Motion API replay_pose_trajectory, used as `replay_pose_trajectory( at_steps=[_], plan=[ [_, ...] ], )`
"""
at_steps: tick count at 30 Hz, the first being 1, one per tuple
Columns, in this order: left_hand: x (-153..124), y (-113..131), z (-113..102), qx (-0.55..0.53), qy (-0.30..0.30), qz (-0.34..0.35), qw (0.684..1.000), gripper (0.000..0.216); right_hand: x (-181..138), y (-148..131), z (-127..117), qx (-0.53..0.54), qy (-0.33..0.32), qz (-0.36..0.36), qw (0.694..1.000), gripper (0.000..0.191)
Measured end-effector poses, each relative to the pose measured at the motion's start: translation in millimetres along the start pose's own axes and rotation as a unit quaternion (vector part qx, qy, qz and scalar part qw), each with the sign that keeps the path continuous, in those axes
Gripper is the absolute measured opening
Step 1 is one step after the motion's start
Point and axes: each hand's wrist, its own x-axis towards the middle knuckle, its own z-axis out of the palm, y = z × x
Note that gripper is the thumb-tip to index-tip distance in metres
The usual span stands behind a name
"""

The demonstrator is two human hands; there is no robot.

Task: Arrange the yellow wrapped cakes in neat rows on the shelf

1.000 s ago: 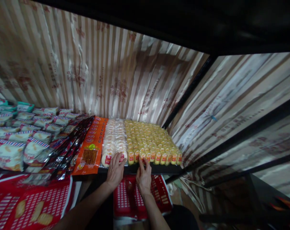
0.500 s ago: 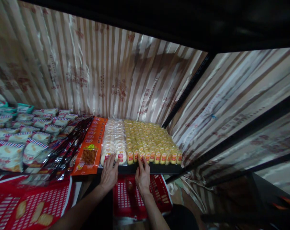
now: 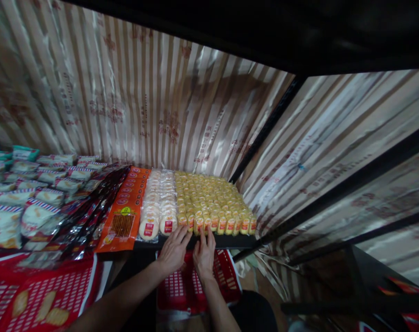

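Rows of small yellow wrapped snack packs (image 3: 212,198) stand close together on a dark shelf (image 3: 226,242). My left hand (image 3: 175,251) reaches to the front left of these packs, its fingers stretched out and holding nothing that I can see. Beside it, my right hand (image 3: 204,256) has its fingertips against the front faces of the packs, fingers apart. Just left of the yellow packs lie two rows of round white packaged crackers (image 3: 160,207), their front ones bearing red labels.
An orange snack packet (image 3: 124,207), dark shiny packets (image 3: 95,203) and pale bags with striped tops (image 3: 39,216) fill the shelf's left. Red baskets stand below, one under my hands (image 3: 176,295), another at left (image 3: 71,281) holding several packs. Black posts (image 3: 268,124) frame striped sheeting (image 3: 182,101).
My left hand has moved right, from the white crackers to the yellow packs' left front. My right hand stays at the yellow packs' front. The view has shifted slightly.
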Motion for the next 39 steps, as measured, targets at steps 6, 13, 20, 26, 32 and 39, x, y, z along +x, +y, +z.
replay_pose_trajectory(
  at_steps=[6,13,20,26,32,39],
  plan=[
    [27.9,12.8,10.6,-0.019,-0.04,0.037,0.998,0.056,2.3,7.1,-2.0,0.043,0.002,0.026,0.999,0.05],
    [42.0,16.8,13.0,-0.005,-0.093,0.032,0.995,0.056,2.6,12.5,-6.3,0.072,-0.005,0.029,0.997,0.052],
    [40.6,18.1,19.2,0.017,-0.078,0.039,0.996,0.051,1.5,19.3,-2.7,0.075,0.008,0.046,0.996,0.049],
    [40.7,17.9,23.9,0.037,-0.055,0.04,0.997,0.05,4.7,19.0,-7.0,0.098,0.023,0.053,0.994,0.048],
    [30.4,18.3,25.3,0.057,-0.055,0.031,0.996,0.052,4.1,20.1,-13.2,0.105,0.01,0.041,0.994,0.048],
    [7.9,20.7,27.9,0.054,0.0,-0.05,0.997,0.054,1.6,16.9,-23.3,0.099,-0.026,-0.003,0.995,0.057]
  ],
)
